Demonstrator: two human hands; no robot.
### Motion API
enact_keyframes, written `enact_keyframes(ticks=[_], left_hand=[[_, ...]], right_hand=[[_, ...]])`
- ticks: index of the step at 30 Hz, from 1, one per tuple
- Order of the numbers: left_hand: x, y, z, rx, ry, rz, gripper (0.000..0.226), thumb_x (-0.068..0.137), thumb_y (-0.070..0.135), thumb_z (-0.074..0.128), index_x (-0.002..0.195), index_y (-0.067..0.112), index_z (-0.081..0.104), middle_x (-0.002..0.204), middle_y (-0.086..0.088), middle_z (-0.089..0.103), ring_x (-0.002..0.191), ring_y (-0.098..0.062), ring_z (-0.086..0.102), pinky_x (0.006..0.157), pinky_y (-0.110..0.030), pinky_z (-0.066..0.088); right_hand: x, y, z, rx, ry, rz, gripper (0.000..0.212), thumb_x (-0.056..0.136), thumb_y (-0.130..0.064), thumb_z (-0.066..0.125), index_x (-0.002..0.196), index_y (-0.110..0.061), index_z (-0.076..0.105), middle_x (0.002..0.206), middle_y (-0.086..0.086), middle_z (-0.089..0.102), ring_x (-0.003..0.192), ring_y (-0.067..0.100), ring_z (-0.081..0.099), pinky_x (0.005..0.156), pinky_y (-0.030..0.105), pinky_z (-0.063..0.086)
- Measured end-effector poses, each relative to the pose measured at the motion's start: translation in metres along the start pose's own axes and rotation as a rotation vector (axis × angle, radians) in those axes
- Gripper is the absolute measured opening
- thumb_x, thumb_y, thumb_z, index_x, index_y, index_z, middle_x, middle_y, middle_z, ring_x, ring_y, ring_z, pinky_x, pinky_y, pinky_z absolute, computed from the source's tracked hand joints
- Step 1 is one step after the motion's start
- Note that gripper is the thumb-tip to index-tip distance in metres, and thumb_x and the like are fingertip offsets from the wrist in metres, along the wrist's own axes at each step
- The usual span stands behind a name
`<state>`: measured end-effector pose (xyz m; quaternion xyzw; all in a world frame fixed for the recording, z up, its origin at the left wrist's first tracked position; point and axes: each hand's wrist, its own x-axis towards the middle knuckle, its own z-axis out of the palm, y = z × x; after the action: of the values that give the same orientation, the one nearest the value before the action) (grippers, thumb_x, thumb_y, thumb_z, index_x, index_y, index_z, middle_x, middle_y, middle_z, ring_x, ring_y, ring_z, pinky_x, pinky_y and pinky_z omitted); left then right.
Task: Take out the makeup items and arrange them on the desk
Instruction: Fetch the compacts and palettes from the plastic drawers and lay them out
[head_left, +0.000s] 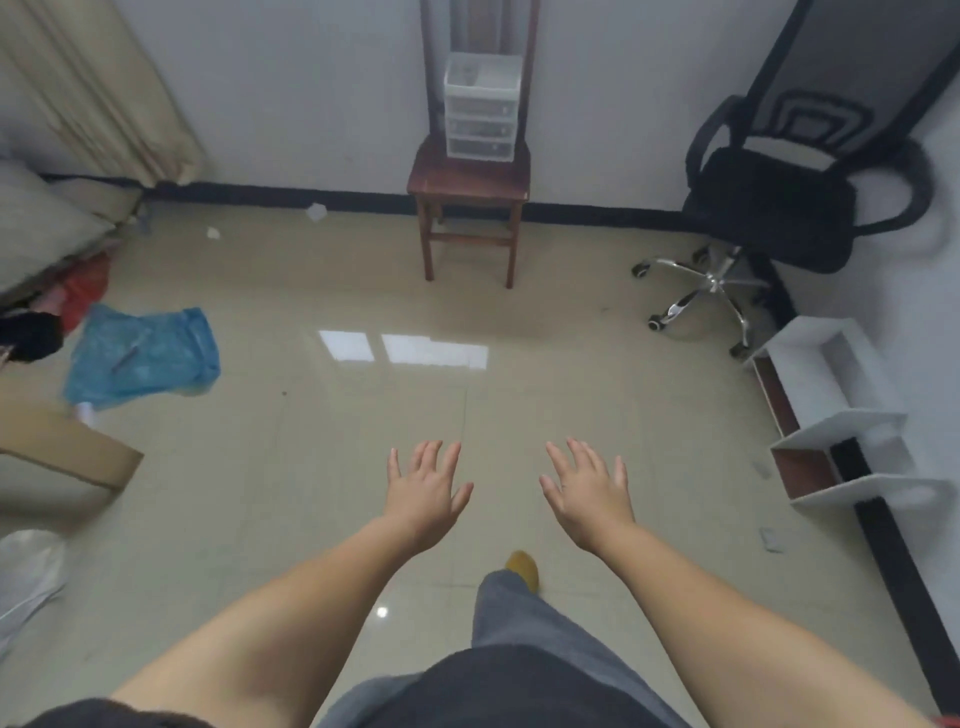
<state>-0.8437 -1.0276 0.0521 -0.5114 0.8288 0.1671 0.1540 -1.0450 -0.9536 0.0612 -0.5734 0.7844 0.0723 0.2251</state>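
Over the tiled floor (311, 467), head cam view: left hand (423, 499) and right hand (589, 496) are both stretched out, palms down, fingers spread, holding nothing. The clear drawer organizer (480, 106) sits on a wooden chair (470, 176) against the far wall, well apart from both hands. Black office chair (774, 208) off right.

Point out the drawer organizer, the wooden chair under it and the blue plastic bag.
drawer organizer (481, 117): head view, front of its middle drawer.
wooden chair (467, 179): head view, bare front of the seat.
blue plastic bag (148, 353): head view, its middle.
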Motion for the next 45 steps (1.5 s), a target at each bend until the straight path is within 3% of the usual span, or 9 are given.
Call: enact_keyframes(ticks=[11,22,31,42,45], left_hand=[[0.216,-0.016,-0.107,-0.06,-0.016,-0.094,0.061,0.098,0.05,0.022,0.151,0.022,0.006,0.158,-0.005,0.009,0.146,-0.02,0.002,0.116,-0.053,-0.001],[0.472,-0.108,-0.256,0.01,0.031,-0.007,0.061,0.098,0.049,0.023,0.15,0.021,0.008,0.157,-0.005,0.01,0.146,-0.02,0.003,0.116,-0.052,-0.001],[0.646,-0.132,-0.334,0.02,0.041,0.031,0.061,0.098,0.048,0.024,0.15,0.021,0.01,0.157,-0.006,0.014,0.145,-0.019,0.006,0.116,-0.053,0.001],[0.884,-0.117,-0.436,-0.105,0.089,-0.049,0.059,0.098,0.045,0.03,0.15,0.021,0.013,0.156,-0.004,0.017,0.145,-0.019,0.01,0.116,-0.052,0.002],[0.938,-0.124,-0.457,-0.121,0.106,-0.025,0.053,0.098,0.034,0.035,0.147,0.02,0.022,0.152,-0.004,0.026,0.141,-0.021,0.021,0.116,-0.05,0.012]], right_hand=[[0.231,0.011,-0.109,-0.078,-0.058,-0.057,0.054,0.1,-0.046,0.02,0.15,-0.029,0.012,0.159,0.0,0.009,0.146,0.018,0.008,0.116,0.052,0.004],[0.48,-0.052,-0.231,0.014,0.003,0.01,0.053,0.1,-0.046,0.019,0.15,-0.03,0.012,0.159,-0.001,0.009,0.146,0.017,0.008,0.117,0.05,0.004],[0.656,-0.056,-0.318,0.039,0.007,0.041,0.053,0.101,-0.045,0.018,0.15,-0.03,0.011,0.159,-0.002,0.009,0.146,0.016,0.008,0.117,0.049,0.003],[0.909,-0.021,-0.447,-0.047,-0.013,-0.098,0.053,0.101,-0.045,0.022,0.15,-0.028,0.014,0.158,0.0,0.015,0.145,0.018,0.012,0.117,0.049,0.006],[0.974,-0.034,-0.474,-0.082,0.004,-0.176,0.051,0.1,-0.042,0.028,0.148,-0.026,0.021,0.155,0.003,0.022,0.143,0.02,0.019,0.116,0.05,0.011]])
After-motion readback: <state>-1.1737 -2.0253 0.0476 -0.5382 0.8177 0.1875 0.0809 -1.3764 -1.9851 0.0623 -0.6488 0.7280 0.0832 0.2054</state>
